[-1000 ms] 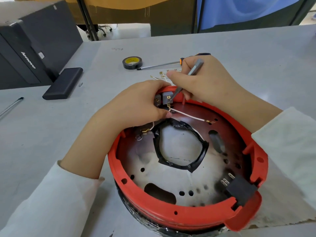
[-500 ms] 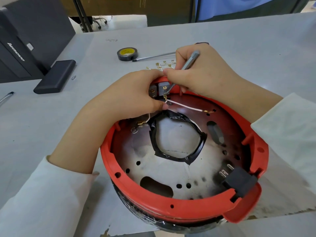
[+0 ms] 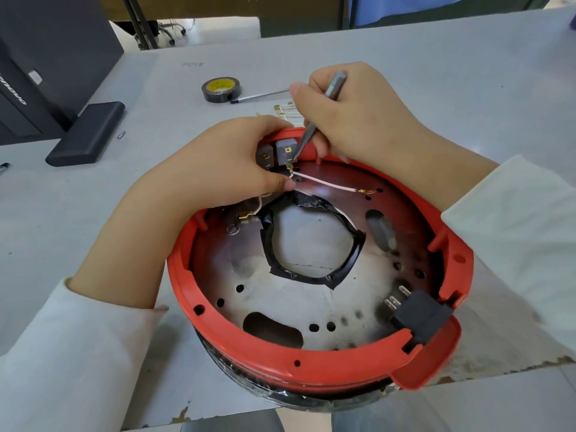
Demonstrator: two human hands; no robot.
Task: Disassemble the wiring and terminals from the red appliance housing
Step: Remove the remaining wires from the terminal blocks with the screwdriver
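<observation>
While the red housing (image 3: 318, 366) sits open side up at the near edge of the bench (image 3: 436, 88), I see both hands working at its far rim.

The left hand (image 3: 218, 169) grips the grey terminal blocks (image 3: 276, 152) at the far rim, fingers curled round them. The right hand (image 3: 352, 116) pinches a metal tool (image 3: 321, 113), its tip touching the right block just above a brass terminal (image 3: 290, 166). A white wire (image 3: 324, 183) runs from that terminal across the plate to a second brass terminal (image 3: 366, 191). Loose brass terminals (image 3: 282, 109) lie on the bench beyond the housing, near a roll of black tape (image 3: 221, 88). A black plug socket (image 3: 420, 316) sits at the housing's near right rim.
</observation>
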